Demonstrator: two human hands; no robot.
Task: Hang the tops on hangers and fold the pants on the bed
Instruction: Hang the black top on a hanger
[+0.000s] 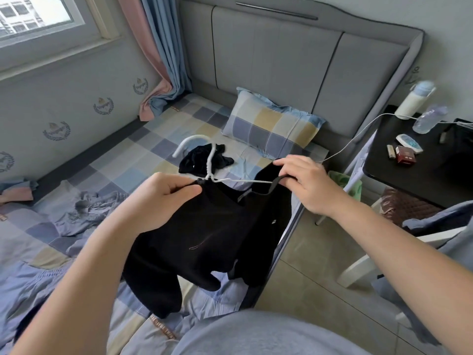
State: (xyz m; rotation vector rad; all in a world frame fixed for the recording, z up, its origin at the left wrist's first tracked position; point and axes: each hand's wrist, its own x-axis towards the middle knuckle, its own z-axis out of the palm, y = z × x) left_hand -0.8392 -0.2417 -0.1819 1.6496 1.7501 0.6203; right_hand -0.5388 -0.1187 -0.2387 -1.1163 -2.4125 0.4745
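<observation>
Held above the checked bed (143, 149), the black top (204, 231) is pinched at the hanger (208, 160) neck by the left hand (158, 201); the right hand (307, 185) grips its collar, perhaps the wire. One hanger arm is hidden.

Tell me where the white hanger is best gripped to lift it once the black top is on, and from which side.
Probably the hanger by its bare stem under the hook, from above. That part stands clear of the black top; the wire arm lies by the neckline the right hand stretches, and the left hand pinches cloth at the joint.
</observation>
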